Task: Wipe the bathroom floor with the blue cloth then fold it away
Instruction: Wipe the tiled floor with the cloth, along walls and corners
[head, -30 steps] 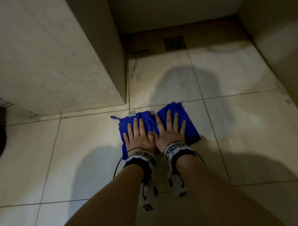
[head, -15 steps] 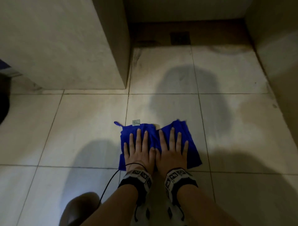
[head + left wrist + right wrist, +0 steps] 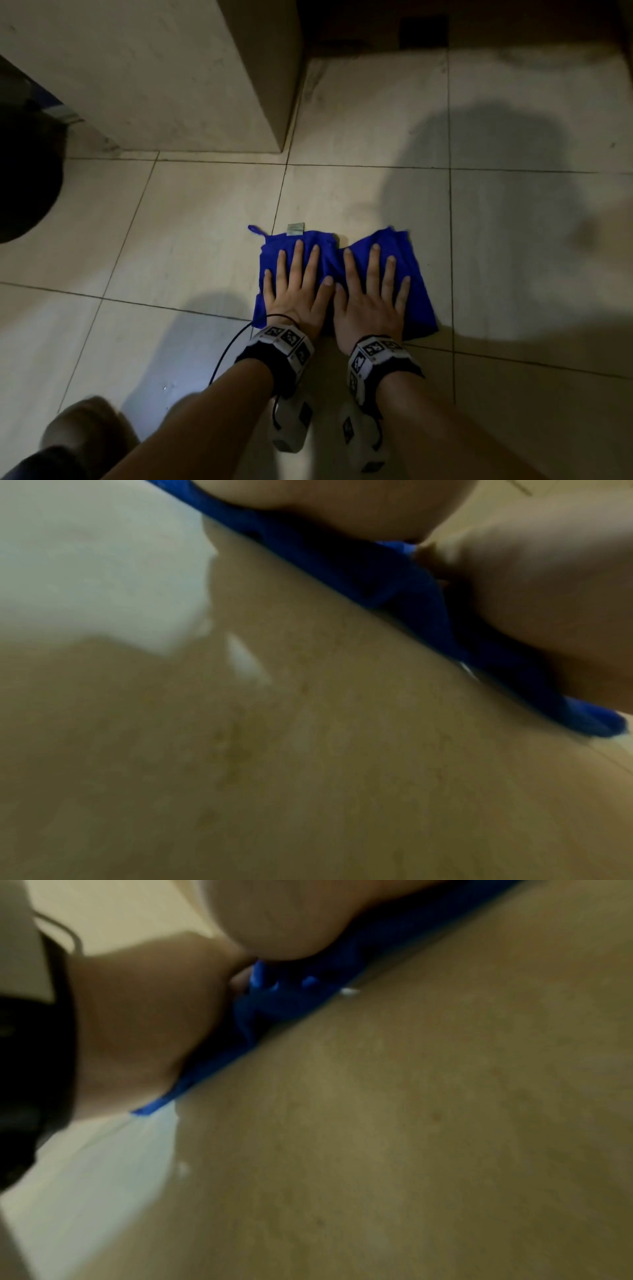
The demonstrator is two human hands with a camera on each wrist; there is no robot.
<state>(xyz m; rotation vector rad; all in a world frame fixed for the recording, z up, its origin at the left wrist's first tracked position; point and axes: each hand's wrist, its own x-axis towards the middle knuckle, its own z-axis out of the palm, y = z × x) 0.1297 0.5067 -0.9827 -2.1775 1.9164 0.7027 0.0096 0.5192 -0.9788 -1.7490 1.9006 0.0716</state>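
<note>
The blue cloth (image 3: 416, 274) lies bunched flat on the beige tiled floor (image 3: 178, 240), with a small white label (image 3: 296, 229) and a loop at its far left edge. My left hand (image 3: 298, 284) presses flat on its left half, fingers straight and spread. Beside it, thumb against thumb, my right hand (image 3: 371, 291) presses flat on the right half. In the left wrist view the cloth (image 3: 394, 580) is a blue strip squeezed under my palm. In the right wrist view the cloth (image 3: 274, 1001) runs along the floor under both palms.
A beige tiled wall block (image 3: 171, 75) juts out at the upper left, its corner just beyond the cloth. A dark floor drain (image 3: 424, 31) sits at the far edge. A dark round object (image 3: 24, 178) stands at the left. My knee (image 3: 82, 431) shows at bottom left.
Both hands have slid the cloth back toward me across the tiles, away from the wall block and the drain. The hands stay flat, side by side on the cloth.
</note>
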